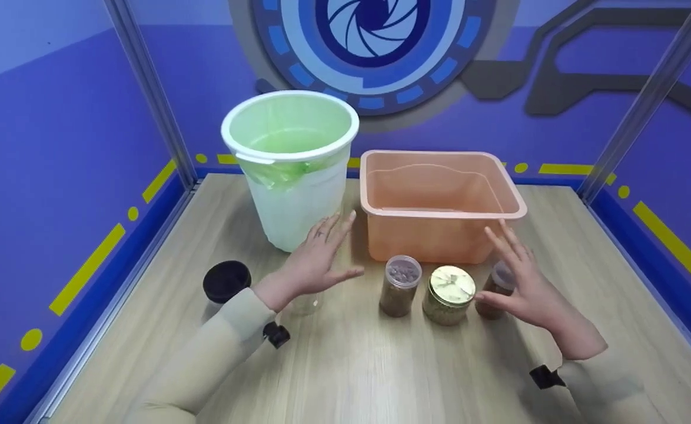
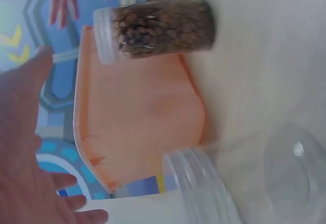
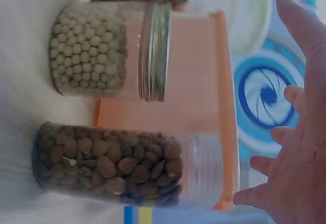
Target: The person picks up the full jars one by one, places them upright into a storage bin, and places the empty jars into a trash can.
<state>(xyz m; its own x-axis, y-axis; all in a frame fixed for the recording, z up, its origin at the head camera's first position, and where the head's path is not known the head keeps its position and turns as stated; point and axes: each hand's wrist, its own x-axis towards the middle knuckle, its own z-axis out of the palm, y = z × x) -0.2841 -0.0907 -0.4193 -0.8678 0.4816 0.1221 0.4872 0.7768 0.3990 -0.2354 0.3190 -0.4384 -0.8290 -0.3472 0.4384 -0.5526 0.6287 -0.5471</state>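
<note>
My left hand [image 1: 310, 262] hovers with fingers spread above a see-through jar [image 1: 306, 304], partly hidden beneath it. The left wrist view shows that see-through jar [image 2: 204, 186] near the palm, apart from the fingers. My right hand [image 1: 525, 291] is spread beside a jar of brown almond-like nuts [image 3: 109, 165], holding nothing; whether it touches the jar is unclear. To its left stands a gold-lidded jar [image 1: 450, 294] of pale round balls. Further left is a clear-lidded jar [image 1: 399, 288] of small brown pieces.
Behind the jars stands an orange-pink plastic bin [image 1: 434, 235]. A white bucket [image 1: 298, 206] with a green liner stands at the back left. A round black container [image 1: 226, 281] sits left of my left hand. Walls and metal posts bound the wooden table [image 1: 345, 371].
</note>
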